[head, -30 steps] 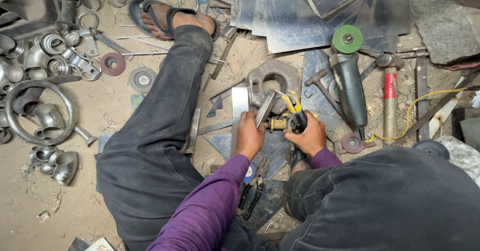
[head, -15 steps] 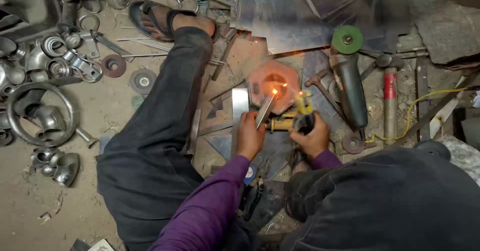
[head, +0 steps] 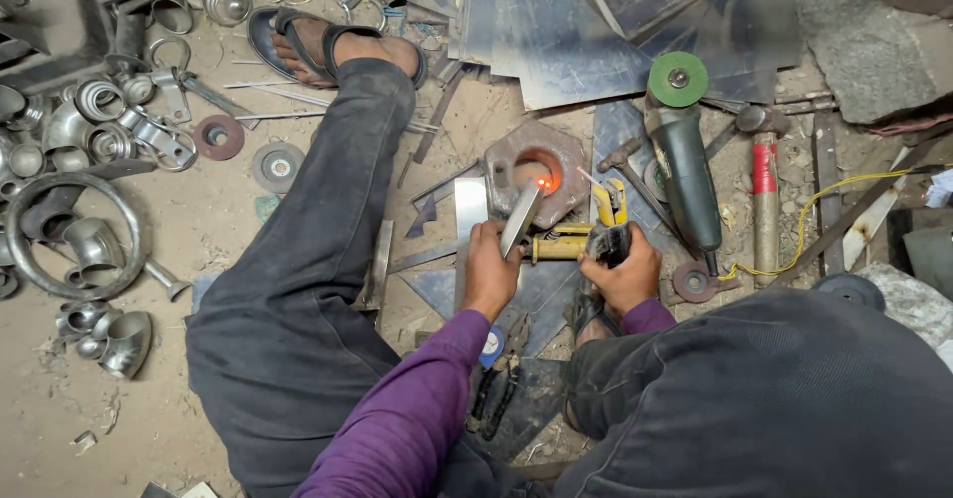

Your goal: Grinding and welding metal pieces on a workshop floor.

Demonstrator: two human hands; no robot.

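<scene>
Steel strip (head: 520,222) at frame centre, pinched upright in left hand (head: 490,268), fingers closed round its lower end; top edge leans on octagonal block (head: 537,172), orange glow there. Right hand (head: 623,272) closed round yellow-handled electrode holder (head: 586,245), just right of strip. Strip looks thin, stiff, light, sharp-edged, likely hot near glow: grip low, away from weld. Green-disc grinder (head: 685,165) lies right; pipe fittings (head: 99,126) upper left.

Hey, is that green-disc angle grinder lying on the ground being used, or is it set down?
Set down. The angle grinder lies on its side on the floor, no hand on it; the right hand grips a yellow-handled tool instead.
</scene>
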